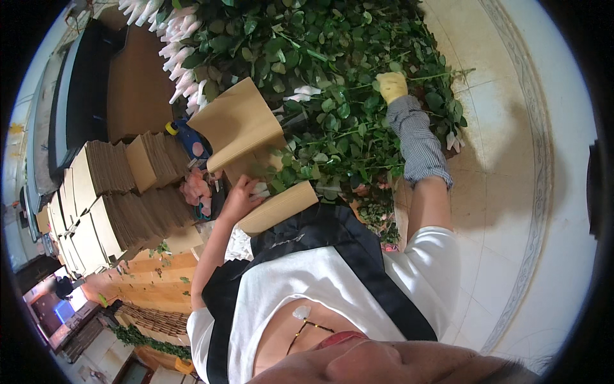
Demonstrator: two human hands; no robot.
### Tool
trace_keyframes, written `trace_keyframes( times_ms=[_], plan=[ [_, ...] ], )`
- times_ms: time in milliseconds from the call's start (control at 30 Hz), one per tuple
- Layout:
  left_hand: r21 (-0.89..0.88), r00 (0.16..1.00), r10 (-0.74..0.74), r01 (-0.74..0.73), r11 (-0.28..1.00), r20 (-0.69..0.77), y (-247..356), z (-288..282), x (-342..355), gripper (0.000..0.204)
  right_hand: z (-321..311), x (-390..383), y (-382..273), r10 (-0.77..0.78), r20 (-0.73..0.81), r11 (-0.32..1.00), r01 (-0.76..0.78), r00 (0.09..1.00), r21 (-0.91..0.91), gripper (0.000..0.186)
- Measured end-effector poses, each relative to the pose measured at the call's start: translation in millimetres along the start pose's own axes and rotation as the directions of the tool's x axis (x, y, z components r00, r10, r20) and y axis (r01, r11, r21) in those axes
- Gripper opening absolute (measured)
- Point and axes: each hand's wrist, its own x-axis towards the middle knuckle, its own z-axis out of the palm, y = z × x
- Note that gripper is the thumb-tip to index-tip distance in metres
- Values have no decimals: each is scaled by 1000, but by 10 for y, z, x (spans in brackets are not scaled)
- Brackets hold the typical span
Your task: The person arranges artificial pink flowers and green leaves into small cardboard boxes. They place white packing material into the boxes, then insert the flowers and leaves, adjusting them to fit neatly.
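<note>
We seem to be adding a rose stem (430, 76) to brown cardboard (242, 118): our right hand (392, 86) grips it over the foliage (348, 118); our left hand (241, 198) touches a white bud (259, 188), grip unclear. Aligning likely follows.

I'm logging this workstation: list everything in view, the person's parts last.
Rose stems: many, green, ahead
Sleeved flower heads: many, pinkish-white, mostly upper left
Creased cardboard sheet: one, brown, before the chest
Cardboard stacks: several, brown, left
Unclear object: one, blue with yellow tip, left of sheet
Petals: uncounted, pink, left of sheet
Tiled floor: one, cream, right
Apron: one, black, torso
Shirt: one, white, torso
Pendant: one, white, chest
Sleeve cover: one, grey, right forearm
Left hand: one, bare, at sheet
Right hand: one, yellow-gloved, upper right, holding a stem
</note>
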Motion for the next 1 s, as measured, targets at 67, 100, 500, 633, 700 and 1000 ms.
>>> trace_keyframes(
  times_ms=[67, 100, 500, 633, 700, 1000],
  plan=[
    [-13, 999, -22, 22, 1000, 28, 53, -19, -55, 49, -430, -79, -51, 52, -297, 997, -68, 953, -46, 23],
    [-76, 999, -39, 39, 996, 2, 80, 3, -58, 48, -752, -249, -87, 104, -439, 993, -119, 892, -7, 23],
    [26, 984, 148, -146, 989, -96, -38, 117, 36, 45, -116, -99, -209, -104, -580, 988, 18, 808, -151, 46],
    [-14, 991, 101, -102, 995, -86, -133, 107, -23, 45, 112, 121, -102, 52, 25, 999, -52, 998, -2, 27],
    [-46, 991, 88, -94, 995, -105, -190, 171, -37, 46, -57, 64, 17, 73, -517, 992, -115, 853, -49, 21],
    [7, 974, 174, -175, 985, -148, -96, 198, 18, 46, -637, -93, 243, -52, -574, 999, 43, 817, -29, 35]
  ],
)
